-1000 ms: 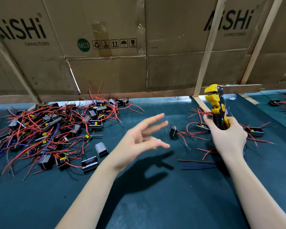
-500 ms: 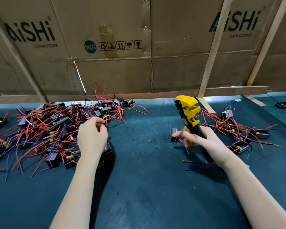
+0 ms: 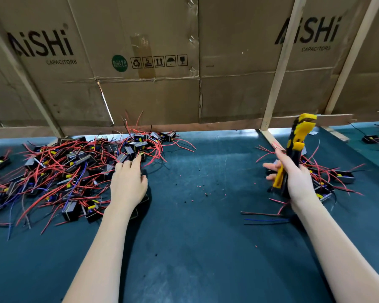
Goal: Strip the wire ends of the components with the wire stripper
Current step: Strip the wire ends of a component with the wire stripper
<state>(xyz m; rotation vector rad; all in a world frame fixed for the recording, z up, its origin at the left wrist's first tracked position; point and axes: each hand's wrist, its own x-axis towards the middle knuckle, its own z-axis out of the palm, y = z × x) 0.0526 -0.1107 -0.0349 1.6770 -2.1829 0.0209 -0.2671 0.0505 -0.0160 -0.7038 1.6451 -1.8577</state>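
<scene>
Snag risk: leads in the pile (image 3: 59,171) are knotted, so pulling one part likely drags its neighbours along.
Left hand (image 3: 128,184) sits palm-down on the pile's right edge, fingers reaching in; can't tell if it grips anything. Right hand (image 3: 298,178) holds the stripper (image 3: 294,149) upright, well apart, over the smaller heap (image 3: 335,178).

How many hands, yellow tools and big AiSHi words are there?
Hands: 2, the left hand and the right hand
Wire stripper: 1
AiSHi words: 2, the left logo and the right logo
Total: 5
</scene>
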